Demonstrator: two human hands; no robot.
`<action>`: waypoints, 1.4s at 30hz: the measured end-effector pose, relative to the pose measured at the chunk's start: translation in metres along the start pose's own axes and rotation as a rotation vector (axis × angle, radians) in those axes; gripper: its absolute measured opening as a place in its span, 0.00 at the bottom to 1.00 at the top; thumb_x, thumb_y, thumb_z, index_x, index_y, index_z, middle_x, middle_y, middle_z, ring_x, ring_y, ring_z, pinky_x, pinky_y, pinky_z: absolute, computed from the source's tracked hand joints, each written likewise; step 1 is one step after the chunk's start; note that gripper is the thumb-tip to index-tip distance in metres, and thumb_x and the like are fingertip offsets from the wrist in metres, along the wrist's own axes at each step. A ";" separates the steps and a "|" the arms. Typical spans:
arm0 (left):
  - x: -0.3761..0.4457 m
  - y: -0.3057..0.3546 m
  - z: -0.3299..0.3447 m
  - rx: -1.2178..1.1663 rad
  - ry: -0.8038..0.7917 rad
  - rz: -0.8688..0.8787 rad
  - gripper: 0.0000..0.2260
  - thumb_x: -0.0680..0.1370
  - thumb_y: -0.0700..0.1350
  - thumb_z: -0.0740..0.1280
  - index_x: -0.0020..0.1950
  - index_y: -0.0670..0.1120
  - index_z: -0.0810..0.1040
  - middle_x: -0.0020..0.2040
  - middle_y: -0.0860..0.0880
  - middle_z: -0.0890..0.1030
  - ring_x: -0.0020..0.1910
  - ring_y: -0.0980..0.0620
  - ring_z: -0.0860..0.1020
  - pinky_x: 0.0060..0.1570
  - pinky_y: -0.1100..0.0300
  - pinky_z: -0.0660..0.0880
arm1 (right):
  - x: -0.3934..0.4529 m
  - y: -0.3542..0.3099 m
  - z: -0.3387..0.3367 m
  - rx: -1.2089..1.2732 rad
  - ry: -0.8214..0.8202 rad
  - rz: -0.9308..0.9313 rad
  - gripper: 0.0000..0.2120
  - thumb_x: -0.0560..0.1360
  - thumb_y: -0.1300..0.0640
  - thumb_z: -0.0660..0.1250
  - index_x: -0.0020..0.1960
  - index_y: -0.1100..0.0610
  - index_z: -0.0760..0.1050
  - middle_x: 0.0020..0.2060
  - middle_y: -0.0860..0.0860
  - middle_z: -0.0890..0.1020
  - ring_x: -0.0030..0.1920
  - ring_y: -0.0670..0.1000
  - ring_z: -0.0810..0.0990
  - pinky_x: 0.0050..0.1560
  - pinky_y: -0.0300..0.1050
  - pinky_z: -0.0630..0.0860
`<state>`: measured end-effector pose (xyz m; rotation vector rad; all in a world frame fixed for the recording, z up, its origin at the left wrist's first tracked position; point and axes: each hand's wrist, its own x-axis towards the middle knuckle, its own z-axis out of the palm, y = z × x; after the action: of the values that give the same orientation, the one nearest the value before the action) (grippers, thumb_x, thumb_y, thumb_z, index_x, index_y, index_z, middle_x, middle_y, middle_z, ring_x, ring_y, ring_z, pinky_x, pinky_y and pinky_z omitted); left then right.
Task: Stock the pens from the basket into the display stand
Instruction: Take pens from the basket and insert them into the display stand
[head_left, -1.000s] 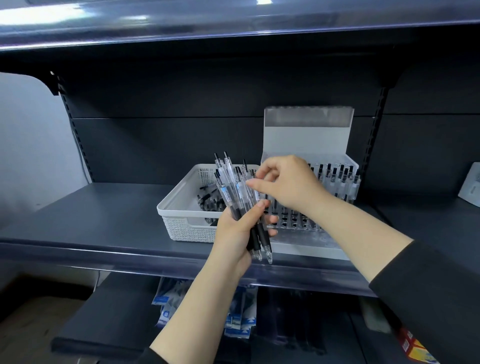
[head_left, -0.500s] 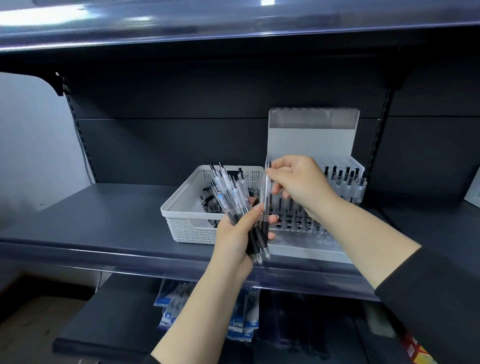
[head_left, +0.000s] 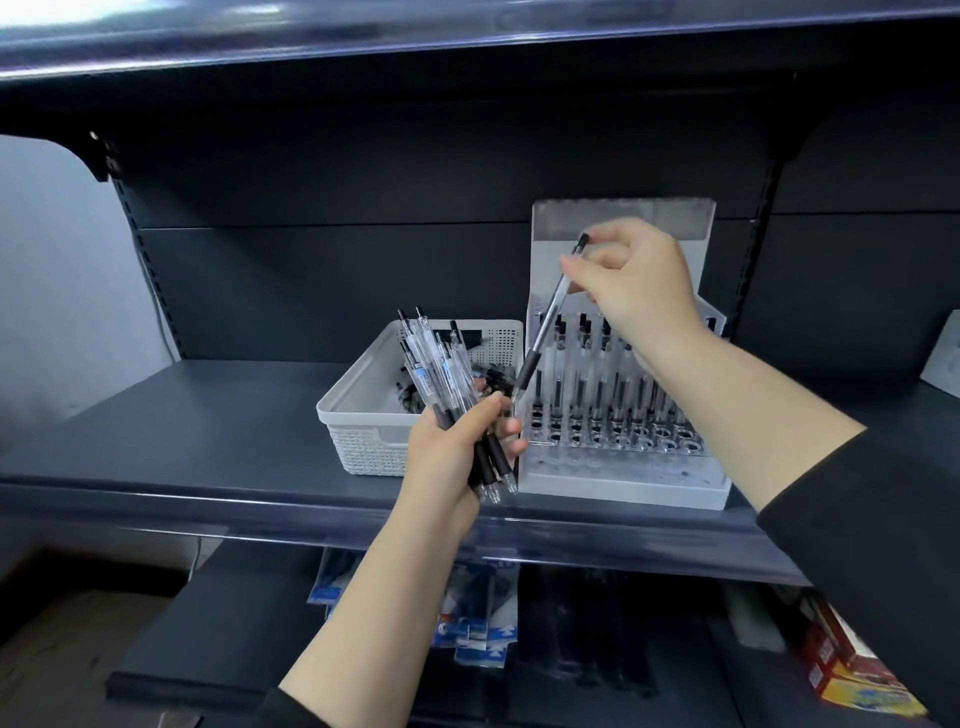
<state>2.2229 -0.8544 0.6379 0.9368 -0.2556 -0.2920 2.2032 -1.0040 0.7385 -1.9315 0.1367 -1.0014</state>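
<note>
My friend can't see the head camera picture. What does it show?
A person's right hand lifts one pen above a clear display stand, while the left hand grips a bunch of pens. A white basket sits beside the stand on a dark shelf.

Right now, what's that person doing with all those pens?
A person is filling a pen display stand on a shop shelf. The left hand holds a bunch of pens, while the right hand pinches a single pen, tilted, tip down over the stand's left side. Many slots already hold pens. More pens lie in the white basket beside the stand.
</note>
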 end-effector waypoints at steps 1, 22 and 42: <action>0.000 0.000 0.000 -0.002 -0.008 0.001 0.04 0.76 0.34 0.65 0.51 0.37 0.74 0.36 0.45 0.79 0.28 0.52 0.77 0.30 0.60 0.79 | 0.001 0.000 -0.002 -0.011 0.006 -0.023 0.11 0.74 0.57 0.70 0.54 0.54 0.73 0.37 0.50 0.83 0.44 0.48 0.82 0.49 0.40 0.76; -0.002 -0.001 0.001 -0.019 -0.003 0.006 0.05 0.76 0.34 0.66 0.50 0.42 0.74 0.38 0.45 0.78 0.29 0.51 0.78 0.29 0.60 0.77 | -0.001 0.019 0.018 -0.280 -0.111 -0.234 0.09 0.71 0.58 0.73 0.50 0.55 0.78 0.35 0.45 0.77 0.38 0.47 0.78 0.57 0.51 0.75; -0.002 -0.001 -0.002 -0.008 -0.007 0.021 0.03 0.76 0.34 0.66 0.45 0.42 0.75 0.35 0.46 0.79 0.28 0.51 0.77 0.28 0.61 0.77 | 0.000 0.033 0.022 -0.615 -0.201 -0.225 0.04 0.72 0.50 0.70 0.47 0.48 0.78 0.35 0.42 0.78 0.48 0.46 0.77 0.53 0.45 0.57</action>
<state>2.2218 -0.8532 0.6359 0.9245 -0.2701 -0.2766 2.2286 -1.0076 0.7078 -2.6458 0.1229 -0.9738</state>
